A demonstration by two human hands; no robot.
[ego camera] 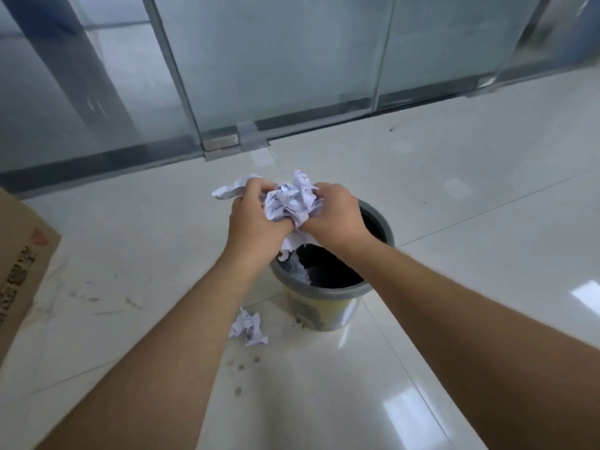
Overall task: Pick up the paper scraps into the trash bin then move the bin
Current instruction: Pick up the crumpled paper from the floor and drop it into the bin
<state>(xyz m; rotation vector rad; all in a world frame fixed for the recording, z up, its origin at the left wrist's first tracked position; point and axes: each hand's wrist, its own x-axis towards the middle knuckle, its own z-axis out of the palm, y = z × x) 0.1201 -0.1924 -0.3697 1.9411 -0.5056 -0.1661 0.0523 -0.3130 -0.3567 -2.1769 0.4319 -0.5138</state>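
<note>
A bundle of crumpled white paper scraps (290, 203) is squeezed between my left hand (255, 219) and my right hand (337, 212), held just above the far-left part of the trash bin's mouth. The trash bin (324, 311) is round, with a grey rim, a yellowish printed wall and a dark inside; some paper lies inside against its left wall. One more crumpled scrap (249, 328) lies on the floor just left of the bin's base, beside my left forearm.
A cardboard box (19, 271) stands at the left edge. Frosted glass doors with a metal floor hinge (220, 142) run across the back. The floor is glossy white tile with scuff marks and small brown spots (240, 367) near the bin.
</note>
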